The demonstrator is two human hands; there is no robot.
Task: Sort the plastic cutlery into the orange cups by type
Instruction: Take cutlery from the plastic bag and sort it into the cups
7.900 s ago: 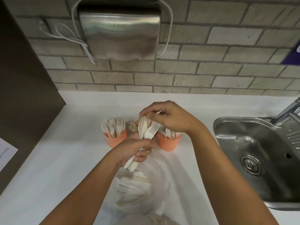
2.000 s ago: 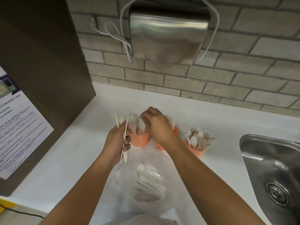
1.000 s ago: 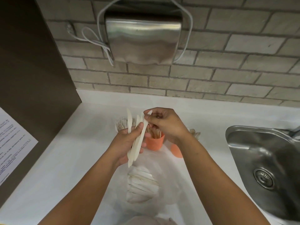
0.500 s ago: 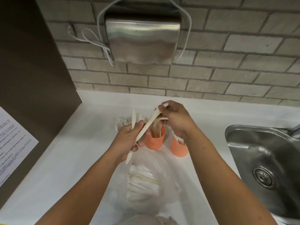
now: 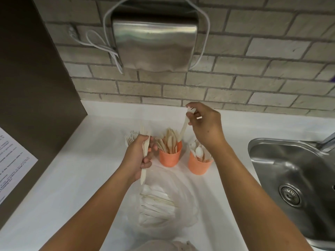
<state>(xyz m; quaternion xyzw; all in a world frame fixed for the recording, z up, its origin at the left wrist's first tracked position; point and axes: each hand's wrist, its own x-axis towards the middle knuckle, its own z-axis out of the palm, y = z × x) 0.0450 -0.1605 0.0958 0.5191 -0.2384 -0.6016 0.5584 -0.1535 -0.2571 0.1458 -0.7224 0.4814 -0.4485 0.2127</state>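
R hand [image 5: 204, 125] pinches knife [image 5: 184, 126] over knife cup [image 5: 170, 158]; L hand [image 5: 138, 156] grips more knives [image 5: 144, 171], half-hiding forks [image 5: 130, 138]. Spoon cup [image 5: 199, 166] beside; cutlery bag [image 5: 163, 205] near counter [image 5: 81, 160] front edge.

A cream plastic knife [image 5: 184, 126] hangs slanted from the fingertips [image 5: 189, 116] of the right hand [image 5: 205, 125], pinched at its top end, its lower tip among the others standing in the middle orange cup [image 5: 170, 159]. A bunch of knives [image 5: 145, 154] stands upright inside the curled fingers of the left hand [image 5: 137, 153], ends showing above and below. Forks [image 5: 130, 138] fan out just behind those knuckles. The spoon cup [image 5: 199, 166] stands under the right wrist. Loose cutlery [image 5: 155, 201] lies flat below both hands.
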